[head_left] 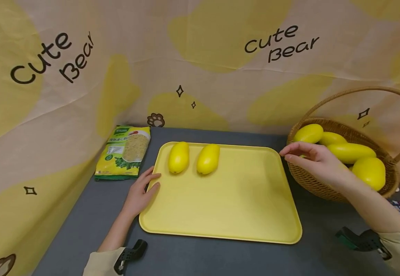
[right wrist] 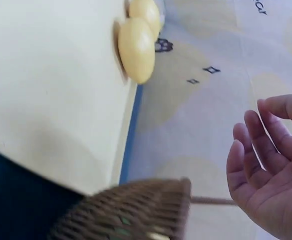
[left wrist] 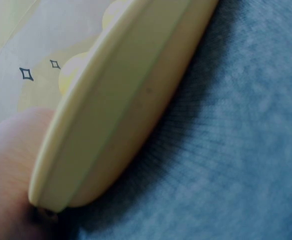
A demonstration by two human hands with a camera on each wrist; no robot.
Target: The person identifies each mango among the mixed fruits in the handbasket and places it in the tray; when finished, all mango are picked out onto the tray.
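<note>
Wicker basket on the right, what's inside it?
Inside the wicker basket, at least four yellow, fruit-like pieces show. The right grip blocks part of its left side; anything beneath the pieces, and the basket's floor, is covered, so I can't give a full count.

Colours and patterns, the tray's centre taken as the clock's. Tray (head_left: 227, 203): plain pale yellow. Fruits (head_left: 178, 158) towards eleven o'clock: glossy bright yellow, matching those (head_left: 350, 152) in the basket (head_left: 303, 179), which is woven brown, between two and three. Packet (head_left: 122, 153) near ten: yellow, printed green. Tabletop (head_left: 220, 260): dark blue-grey. Backdrop (head_left: 213, 76): cream with yellow blotches, black lettering, outlined stars and brown paw prints. Sleeves (head_left: 101, 264): cream.
</note>
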